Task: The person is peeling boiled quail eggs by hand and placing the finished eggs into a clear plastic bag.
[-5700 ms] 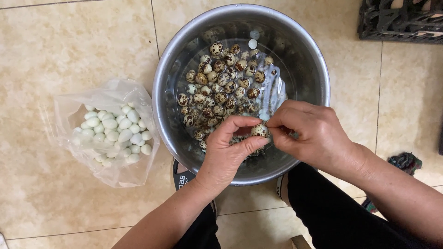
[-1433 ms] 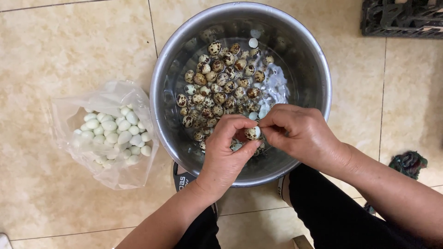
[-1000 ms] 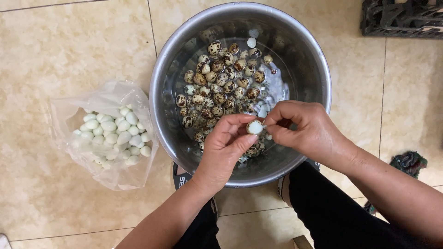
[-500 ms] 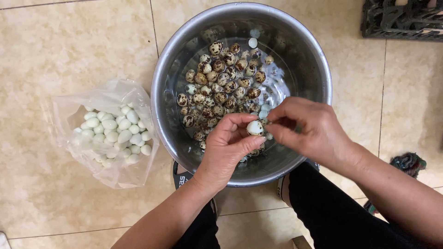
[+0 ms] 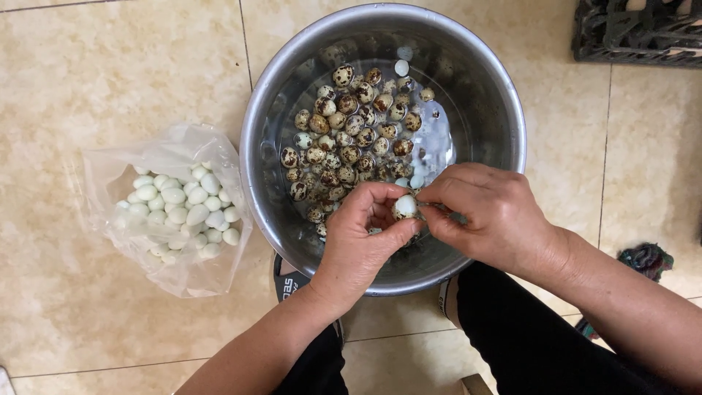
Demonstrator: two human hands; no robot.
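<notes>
The left hand (image 5: pixel 362 238) pinches a small quail egg (image 5: pixel 404 207) between thumb and fingertips, holding it up over the near side of the metal bowl (image 5: pixel 504 110). The egg looks mostly bare and white, with only a few scraps of speckled shell clinging on. The right hand (image 5: pixel 486 216) meets it from the other side, its thumb and forefinger pressed together on what seems to be a shred of shell at the egg's edge; what exactly they nip is too small to tell.

Just beyond the fingers, down in the bowl, lies a heap of speckled eggs (image 5: pixel 351 143) in shallow water, their brown-spotted shells on, with a couple of pale ones among them. So I would judge a good deal of peeling is left.

Well off to the left of the hands, on the tiled floor (image 5: pixel 110 73), sits an open clear plastic bag (image 5: pixel 157 241) holding a pile of peeled white eggs (image 5: pixel 183 208). That pile looks smaller than the heap in the bowl, so the work seems somewhat under halfway.
</notes>
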